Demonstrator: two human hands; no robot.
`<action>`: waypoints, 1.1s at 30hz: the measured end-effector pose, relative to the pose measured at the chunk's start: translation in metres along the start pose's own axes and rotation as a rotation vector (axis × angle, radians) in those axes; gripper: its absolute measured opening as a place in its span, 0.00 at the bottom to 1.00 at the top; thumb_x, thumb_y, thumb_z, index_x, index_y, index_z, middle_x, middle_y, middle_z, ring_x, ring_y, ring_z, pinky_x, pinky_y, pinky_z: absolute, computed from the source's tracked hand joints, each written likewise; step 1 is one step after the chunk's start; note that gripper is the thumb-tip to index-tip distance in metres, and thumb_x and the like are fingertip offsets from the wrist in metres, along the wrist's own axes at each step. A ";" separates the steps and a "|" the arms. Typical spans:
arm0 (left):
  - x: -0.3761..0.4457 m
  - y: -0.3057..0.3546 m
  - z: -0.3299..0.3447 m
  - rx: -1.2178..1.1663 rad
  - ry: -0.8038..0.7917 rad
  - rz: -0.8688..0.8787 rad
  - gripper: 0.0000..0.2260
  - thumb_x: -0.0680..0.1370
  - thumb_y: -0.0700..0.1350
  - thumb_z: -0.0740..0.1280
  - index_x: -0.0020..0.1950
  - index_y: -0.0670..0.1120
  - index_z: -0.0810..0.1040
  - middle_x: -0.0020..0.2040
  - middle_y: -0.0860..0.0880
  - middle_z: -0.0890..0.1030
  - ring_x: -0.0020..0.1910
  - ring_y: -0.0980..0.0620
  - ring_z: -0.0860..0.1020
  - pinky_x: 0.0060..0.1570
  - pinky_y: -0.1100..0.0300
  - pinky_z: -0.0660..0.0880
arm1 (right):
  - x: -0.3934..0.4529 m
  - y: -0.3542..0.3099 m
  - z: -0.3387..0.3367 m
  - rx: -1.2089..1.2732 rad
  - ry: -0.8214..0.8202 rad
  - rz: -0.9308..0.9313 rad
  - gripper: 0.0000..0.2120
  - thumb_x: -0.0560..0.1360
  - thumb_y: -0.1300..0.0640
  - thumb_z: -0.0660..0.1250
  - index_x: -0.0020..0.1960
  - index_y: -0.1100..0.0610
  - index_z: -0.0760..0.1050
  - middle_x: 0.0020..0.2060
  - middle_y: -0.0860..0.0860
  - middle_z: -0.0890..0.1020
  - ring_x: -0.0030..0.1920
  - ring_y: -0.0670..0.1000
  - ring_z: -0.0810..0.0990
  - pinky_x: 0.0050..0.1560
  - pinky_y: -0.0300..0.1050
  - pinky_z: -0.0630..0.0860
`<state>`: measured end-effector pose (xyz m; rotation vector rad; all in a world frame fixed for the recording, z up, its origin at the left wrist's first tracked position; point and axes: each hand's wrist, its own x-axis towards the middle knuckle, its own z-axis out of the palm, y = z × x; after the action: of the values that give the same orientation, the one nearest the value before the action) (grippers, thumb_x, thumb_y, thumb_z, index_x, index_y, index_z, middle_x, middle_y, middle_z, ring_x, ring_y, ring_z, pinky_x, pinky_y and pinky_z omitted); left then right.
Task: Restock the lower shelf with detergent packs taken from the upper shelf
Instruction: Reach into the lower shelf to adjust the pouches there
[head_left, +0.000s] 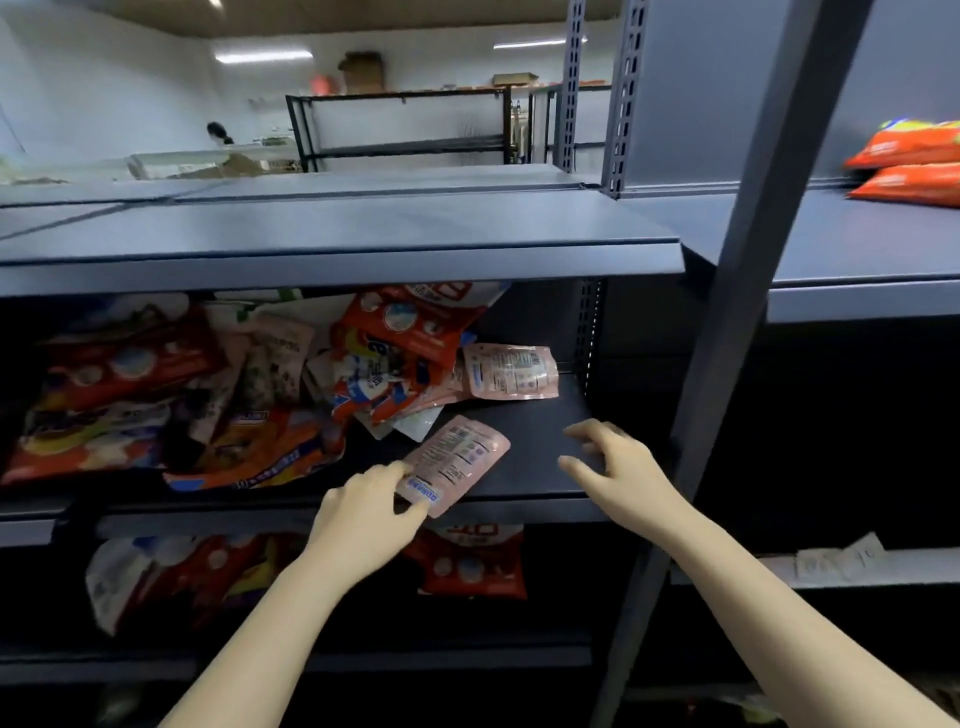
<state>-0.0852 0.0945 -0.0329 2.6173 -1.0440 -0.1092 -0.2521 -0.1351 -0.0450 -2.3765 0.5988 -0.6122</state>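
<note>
Just one cam here, head-mounted, wide-angle, edges bend a lot. Faces forward and slightly down into blue metal shelving (343, 244), close up, arm's reach. Both forearms enter from bottom of frame; left hand (363, 512) lower centre, right hand (618, 467) right of centre. Shelf with packs fills middle band, lower shelf (322, 660) along bottom. Upright post (737, 291) slants through right side. Upper left looks over shelving top into far room, blurry. No second view, so no overlap.
</note>
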 end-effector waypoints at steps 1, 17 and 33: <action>0.007 -0.005 0.006 0.041 -0.046 0.015 0.24 0.77 0.59 0.61 0.71 0.54 0.65 0.67 0.53 0.73 0.63 0.51 0.72 0.61 0.53 0.68 | 0.009 0.002 0.006 -0.015 -0.021 0.016 0.18 0.76 0.48 0.66 0.64 0.51 0.72 0.59 0.46 0.76 0.59 0.46 0.75 0.54 0.39 0.68; 0.097 -0.042 0.063 -0.037 -0.164 0.161 0.26 0.77 0.58 0.61 0.74 0.66 0.57 0.75 0.63 0.60 0.74 0.53 0.59 0.68 0.58 0.63 | 0.127 0.043 0.072 -0.278 -0.147 0.102 0.22 0.76 0.48 0.66 0.67 0.56 0.69 0.65 0.53 0.73 0.63 0.53 0.74 0.59 0.50 0.73; 0.121 -0.025 0.033 -0.354 0.624 0.205 0.16 0.77 0.49 0.63 0.48 0.37 0.82 0.39 0.41 0.84 0.36 0.42 0.82 0.32 0.47 0.80 | 0.208 0.060 0.125 -0.396 -0.128 0.167 0.45 0.73 0.39 0.65 0.78 0.56 0.44 0.78 0.51 0.48 0.77 0.55 0.45 0.74 0.62 0.51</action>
<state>0.0132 0.0198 -0.0663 2.0041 -0.9430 0.4920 -0.0347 -0.2363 -0.1151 -2.6664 0.9196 -0.2837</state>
